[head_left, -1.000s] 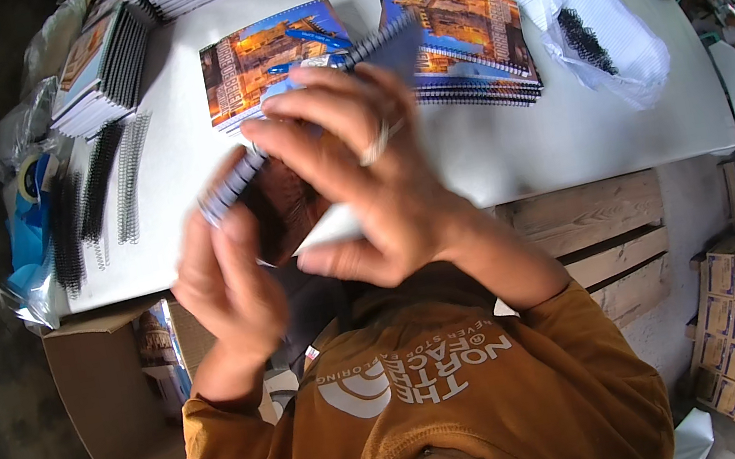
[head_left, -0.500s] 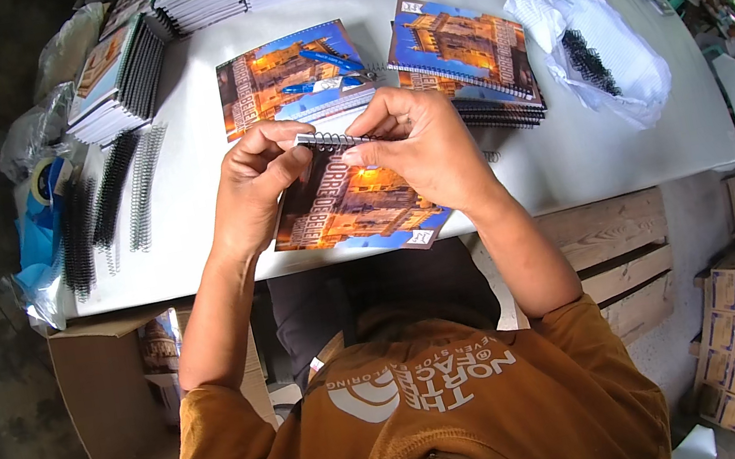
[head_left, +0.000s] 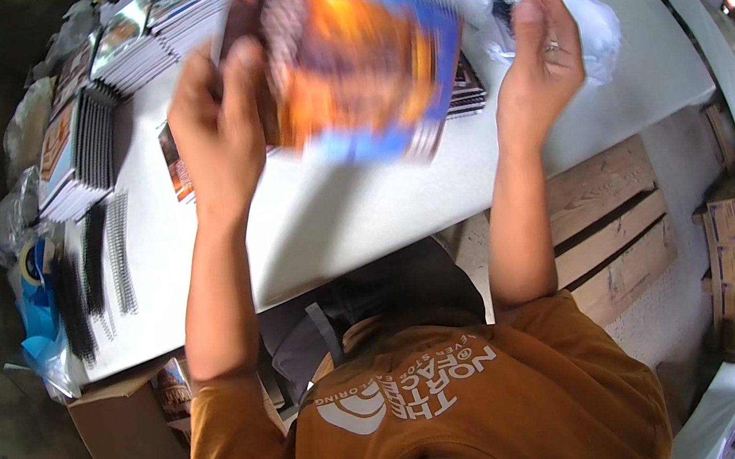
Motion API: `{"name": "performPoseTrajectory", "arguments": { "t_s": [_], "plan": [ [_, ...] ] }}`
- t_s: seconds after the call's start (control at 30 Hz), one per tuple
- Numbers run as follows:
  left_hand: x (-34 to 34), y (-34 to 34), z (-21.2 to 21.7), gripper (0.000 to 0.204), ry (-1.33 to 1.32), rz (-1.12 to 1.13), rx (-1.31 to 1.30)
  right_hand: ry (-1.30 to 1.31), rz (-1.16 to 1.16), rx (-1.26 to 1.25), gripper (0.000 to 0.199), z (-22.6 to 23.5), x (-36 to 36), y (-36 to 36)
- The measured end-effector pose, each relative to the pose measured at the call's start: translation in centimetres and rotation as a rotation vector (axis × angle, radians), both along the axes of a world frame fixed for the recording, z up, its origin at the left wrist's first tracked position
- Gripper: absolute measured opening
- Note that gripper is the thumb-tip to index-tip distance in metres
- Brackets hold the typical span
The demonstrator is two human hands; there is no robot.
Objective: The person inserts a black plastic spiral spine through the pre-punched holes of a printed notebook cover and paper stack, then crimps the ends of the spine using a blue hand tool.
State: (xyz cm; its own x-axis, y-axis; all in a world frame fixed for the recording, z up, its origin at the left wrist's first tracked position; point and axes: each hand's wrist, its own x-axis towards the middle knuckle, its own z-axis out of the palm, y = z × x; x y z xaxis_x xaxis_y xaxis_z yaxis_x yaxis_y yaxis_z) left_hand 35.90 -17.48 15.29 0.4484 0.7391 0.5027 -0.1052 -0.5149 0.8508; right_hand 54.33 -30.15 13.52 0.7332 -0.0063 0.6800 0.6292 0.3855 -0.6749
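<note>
The left hand (head_left: 216,123) has its fingers closed on the edge of a blurred orange-and-blue booklet (head_left: 356,54), held above the white tabletop (head_left: 366,220); the right hand (head_left: 540,61) is spread open beside it, holding nothing. It looks light and floppy, best pinched along the spiral-bound edge

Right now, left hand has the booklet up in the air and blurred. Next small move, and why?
Probably lower the booklet onto the bare white table in front. Only the left hand grips it, at its left edge; the right hand is open and apart from it, by the clear plastic bag.
</note>
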Motion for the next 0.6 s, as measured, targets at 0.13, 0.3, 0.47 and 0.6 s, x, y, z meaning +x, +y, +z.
{"name": "performPoseTrajectory", "arguments": {
  "t_s": [0.13,0.3,0.47,0.6],
  "plan": [
    [9.3,2.9,-2.8,0.039,0.054,0.326,0.078,0.357,0.002,-0.249,0.065,-9.3,6.2,0.9],
    [11.6,3.5,-13.6,0.041,0.792,0.575,0.586,0.339,0.034,-0.295,0.041,-13.7,5.0,1.8],
    [9.5,-1.0,-11.9,0.048,0.753,0.442,0.451,0.067,-0.328,-0.43,0.02,-14.0,5.1,2.1],
    [7.8,-2.7,-14.0,0.054,0.549,0.506,0.619,0.244,-0.304,-0.312,0.022,-13.5,4.6,2.2]
  ]
}}
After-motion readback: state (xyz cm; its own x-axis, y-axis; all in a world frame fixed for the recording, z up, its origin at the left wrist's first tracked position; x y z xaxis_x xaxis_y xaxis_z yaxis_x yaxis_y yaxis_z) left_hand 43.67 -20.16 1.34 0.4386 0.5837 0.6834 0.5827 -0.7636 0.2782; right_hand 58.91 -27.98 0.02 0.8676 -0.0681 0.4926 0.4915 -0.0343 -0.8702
